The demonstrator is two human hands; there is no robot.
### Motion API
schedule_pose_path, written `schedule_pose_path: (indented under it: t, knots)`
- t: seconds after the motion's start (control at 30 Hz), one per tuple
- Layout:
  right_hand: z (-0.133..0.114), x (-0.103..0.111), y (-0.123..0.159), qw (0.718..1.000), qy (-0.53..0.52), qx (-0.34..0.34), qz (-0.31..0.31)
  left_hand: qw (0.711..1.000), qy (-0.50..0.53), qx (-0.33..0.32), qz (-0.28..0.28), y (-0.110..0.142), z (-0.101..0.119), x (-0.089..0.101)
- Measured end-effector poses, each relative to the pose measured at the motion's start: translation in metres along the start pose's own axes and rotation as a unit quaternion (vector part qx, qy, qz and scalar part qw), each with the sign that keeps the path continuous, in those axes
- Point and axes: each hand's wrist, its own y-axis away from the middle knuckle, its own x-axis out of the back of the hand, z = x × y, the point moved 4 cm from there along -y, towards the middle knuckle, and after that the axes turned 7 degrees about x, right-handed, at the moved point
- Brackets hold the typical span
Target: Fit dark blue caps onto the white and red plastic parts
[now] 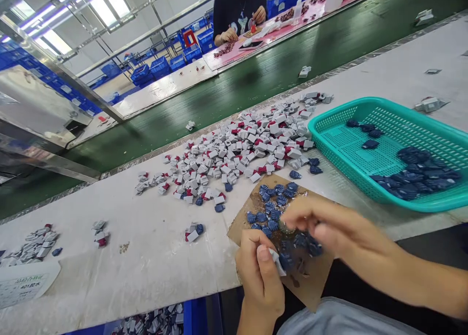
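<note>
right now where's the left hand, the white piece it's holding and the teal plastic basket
left hand (pixel 259 271): head view, middle of the hand
white piece (pixel 277 263): head view, middle of its visible part
teal plastic basket (pixel 351 105): head view, far rim

The person's body shows only along the near edge of the table (pixel 146 276). The left hand (pixel 258 271) and right hand (pixel 340 230) are both bare, and the fingers (pixel 263 253) have short, plain nails. The right forearm (pixel 413 271) is bare as well and runs out of view. Just off the table's near edge, a pale grey garment (pixel 340 320) of soft, smooth fabric shows, but its cut is hidden.
</note>
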Motion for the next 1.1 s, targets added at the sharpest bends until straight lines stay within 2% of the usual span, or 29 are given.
schedule_pose_path:
  t: [0.07, 0.1, 0.17, 0.23, 0.3, 0.43, 0.57, 0.63, 0.73, 0.83, 0.9, 1.0, 1.03, 1.1]
  knots:
    - [-0.002, -0.003, -0.013, 0.995, -0.075, -0.035, 0.059, 0.999, -0.03, -0.013, 0.003, 0.0, 0.004, -0.007]
    - [-0.001, -0.01, -0.02, 0.988, -0.12, -0.08, 0.058, 0.999, -0.044, -0.026, 0.002, 0.0, 0.006, -0.011]
    - [0.001, -0.028, -0.028, 0.964, -0.197, -0.179, 0.019, 0.996, -0.064, -0.057, -0.004, 0.0, 0.012, -0.018]
    - [-0.001, -0.043, -0.031, 0.947, -0.228, -0.226, -0.014, 0.994, -0.076, -0.077, 0.001, 0.0, 0.017, -0.023]
    - [-0.004, -0.047, -0.03, 0.956, -0.212, -0.202, -0.014, 0.993, -0.083, -0.086, 0.013, -0.001, 0.018, -0.026]
    - [0.0, -0.045, -0.02, 0.971, -0.152, -0.18, 0.041, 0.987, -0.081, -0.134, 0.027, 0.003, 0.018, -0.029]
    - [0.002, -0.05, -0.019, 0.973, -0.176, -0.146, 0.038, 0.983, -0.098, -0.152, 0.019, 0.002, 0.019, -0.028]
    - [0.002, -0.053, -0.023, 0.969, -0.198, -0.146, 0.035, 0.984, -0.108, -0.144, 0.005, -0.002, 0.02, -0.024]
    - [0.003, -0.054, -0.03, 0.939, -0.271, -0.21, -0.003, 0.983, -0.122, -0.127, -0.041, -0.01, 0.021, -0.015]
    - [0.001, -0.055, -0.037, 0.893, -0.351, -0.267, -0.091, 0.985, -0.14, -0.082, -0.06, -0.016, 0.021, -0.006]
    - [-0.002, -0.053, -0.042, 0.883, -0.361, -0.278, -0.115, 0.991, -0.123, -0.03, -0.045, -0.019, 0.022, -0.005]
    - [-0.003, -0.052, -0.048, 0.895, -0.321, -0.302, -0.07, 0.991, -0.018, 0.134, -0.015, -0.023, 0.018, -0.01]
    - [-0.003, -0.05, -0.052, 0.907, -0.298, -0.296, -0.038, 0.978, 0.04, 0.201, -0.022, -0.024, 0.014, -0.012]
    - [-0.004, -0.044, -0.06, 0.935, -0.246, -0.254, 0.03, 0.93, 0.173, 0.315, -0.078, -0.022, 0.007, -0.015]
